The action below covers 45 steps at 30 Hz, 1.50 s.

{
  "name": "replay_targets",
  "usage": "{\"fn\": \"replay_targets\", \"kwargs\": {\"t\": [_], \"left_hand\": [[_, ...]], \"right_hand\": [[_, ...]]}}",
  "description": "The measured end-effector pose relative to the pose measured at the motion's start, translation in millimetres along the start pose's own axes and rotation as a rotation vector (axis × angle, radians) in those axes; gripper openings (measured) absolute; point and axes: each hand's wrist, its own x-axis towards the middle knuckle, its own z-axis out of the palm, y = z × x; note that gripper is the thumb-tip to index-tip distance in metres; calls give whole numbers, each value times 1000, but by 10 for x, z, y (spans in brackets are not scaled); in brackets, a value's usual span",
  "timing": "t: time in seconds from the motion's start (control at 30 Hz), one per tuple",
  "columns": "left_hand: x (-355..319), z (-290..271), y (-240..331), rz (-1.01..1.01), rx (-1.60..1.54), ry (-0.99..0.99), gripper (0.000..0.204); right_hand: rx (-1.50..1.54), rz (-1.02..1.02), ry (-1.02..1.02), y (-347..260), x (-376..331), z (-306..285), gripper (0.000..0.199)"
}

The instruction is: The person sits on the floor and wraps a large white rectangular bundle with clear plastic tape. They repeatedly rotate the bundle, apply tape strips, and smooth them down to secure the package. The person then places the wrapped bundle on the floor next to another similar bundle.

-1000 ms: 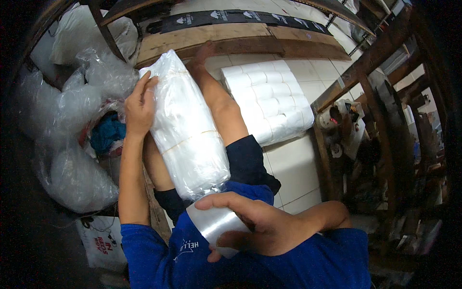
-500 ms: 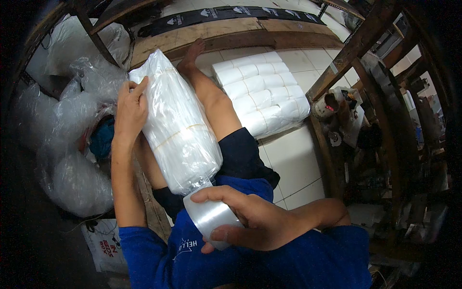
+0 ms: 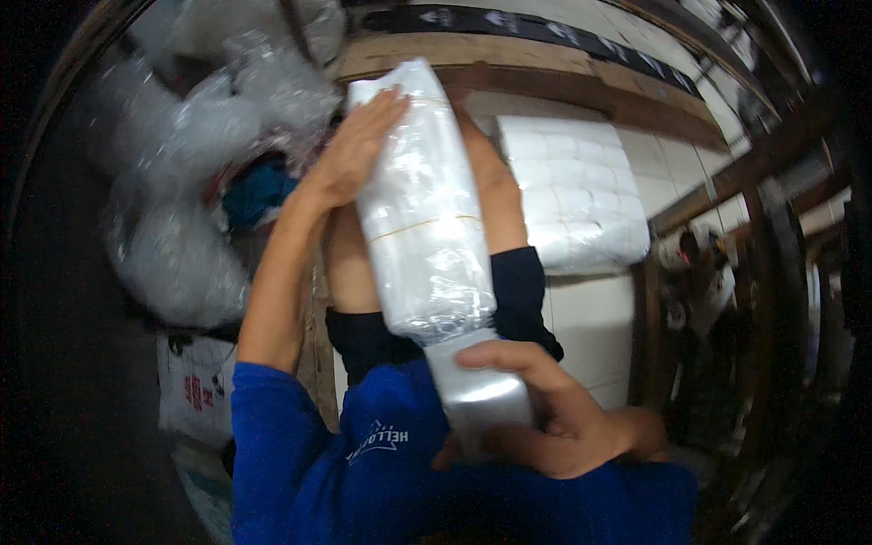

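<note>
A long white bundle, wrapped in clear plastic with thin tan bands around it, lies over my lap and points away from me. My left hand rests flat along its far left side, fingers stretched out against the plastic. In my right hand is a wide roll of clear packing tape, gripped between thumb and fingers close to my shirt. A short strip of tape runs from the roll to the near end of the bundle. The roll's underside is hidden.
A stack of similar white bundles stands on the tiled floor to the right. Crumpled clear plastic is heaped on the left. A wooden plank crosses the far side; dark shelving is at the right.
My view has turned, shifting everything. The bundle now points more straight ahead. My left hand lies flatter on it. The tape roll has stayed at the near end, in my right hand.
</note>
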Motion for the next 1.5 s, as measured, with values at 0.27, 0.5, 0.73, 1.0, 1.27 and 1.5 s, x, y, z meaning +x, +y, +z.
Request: {"fn": "replay_targets", "kwargs": {"t": [0.27,0.5,0.73,1.0,1.27,1.5], "left_hand": [[-508,46,671,-107,-298,293,60],[-1092,-39,1765,-24,-238,225,56],[-883,-50,1928,43,10,220,53],[-708,-143,1956,-119,-163,211,12],[-625,-145,1933,-302,-344,226,13],[-598,-102,1917,-335,-354,295,17]], "right_hand": [[190,51,-8,-20,-79,12,57],[127,29,-28,-45,-54,1,56],[-48,-2,-49,-93,-38,23,55],[72,-18,88,-56,-58,129,51],[88,-43,15,44,-56,71,53],[27,-62,-8,28,-37,64,53]]}}
